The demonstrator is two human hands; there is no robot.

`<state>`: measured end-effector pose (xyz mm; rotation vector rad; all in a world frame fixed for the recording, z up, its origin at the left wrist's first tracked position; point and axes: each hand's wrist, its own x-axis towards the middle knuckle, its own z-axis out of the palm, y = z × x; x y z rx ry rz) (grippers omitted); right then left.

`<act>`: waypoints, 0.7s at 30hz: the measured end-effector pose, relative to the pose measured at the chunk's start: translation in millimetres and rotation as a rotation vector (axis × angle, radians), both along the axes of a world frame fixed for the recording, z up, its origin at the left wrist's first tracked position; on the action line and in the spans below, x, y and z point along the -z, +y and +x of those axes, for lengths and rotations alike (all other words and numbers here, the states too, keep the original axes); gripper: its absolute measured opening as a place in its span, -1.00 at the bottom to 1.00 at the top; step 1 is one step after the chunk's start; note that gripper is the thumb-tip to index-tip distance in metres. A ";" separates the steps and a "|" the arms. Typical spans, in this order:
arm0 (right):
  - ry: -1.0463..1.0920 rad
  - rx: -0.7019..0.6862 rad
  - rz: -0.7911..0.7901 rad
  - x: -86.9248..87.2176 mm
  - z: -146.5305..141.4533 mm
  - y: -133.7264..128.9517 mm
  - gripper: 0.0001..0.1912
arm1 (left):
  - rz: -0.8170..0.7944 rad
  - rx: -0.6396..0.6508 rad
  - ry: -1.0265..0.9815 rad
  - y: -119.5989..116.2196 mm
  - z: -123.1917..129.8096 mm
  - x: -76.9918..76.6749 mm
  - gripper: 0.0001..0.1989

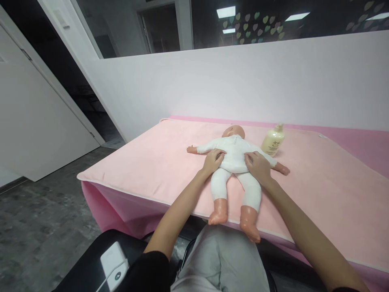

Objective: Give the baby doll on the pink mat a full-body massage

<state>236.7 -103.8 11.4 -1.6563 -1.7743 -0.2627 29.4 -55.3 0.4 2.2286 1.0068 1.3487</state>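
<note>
A baby doll (235, 156) in a white suit lies on its back on the pink cloth (146, 166), head toward the wall, arms spread and bare feet at the table's front edge. My left hand (213, 160) rests at the left side of its waist, fingers curled at the white fabric. At the right side of the waist is my right hand (257, 164), its fingers curled in against the suit too. Both hands have their fingertips at the fabric; whether any cloth is pinched between them is too small to make out.
A pale yellow pump bottle (272, 141) stands by the doll's arm on the right. Behind the table rises a white wall (212, 87) with a window above. A black chair (91, 259) with a white device (114, 263) and cable is at the lower left.
</note>
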 end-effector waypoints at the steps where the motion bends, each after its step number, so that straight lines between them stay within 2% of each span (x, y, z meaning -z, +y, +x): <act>1: -0.001 0.002 -0.001 -0.1 -0.2 -0.1 -0.69 | -0.001 -0.001 0.000 0.0 0.0 0.0 -0.80; 21: -0.001 0.004 0.008 0.0 -1.0 -0.8 -0.68 | -0.016 0.002 0.001 0.1 0.1 0.1 -0.81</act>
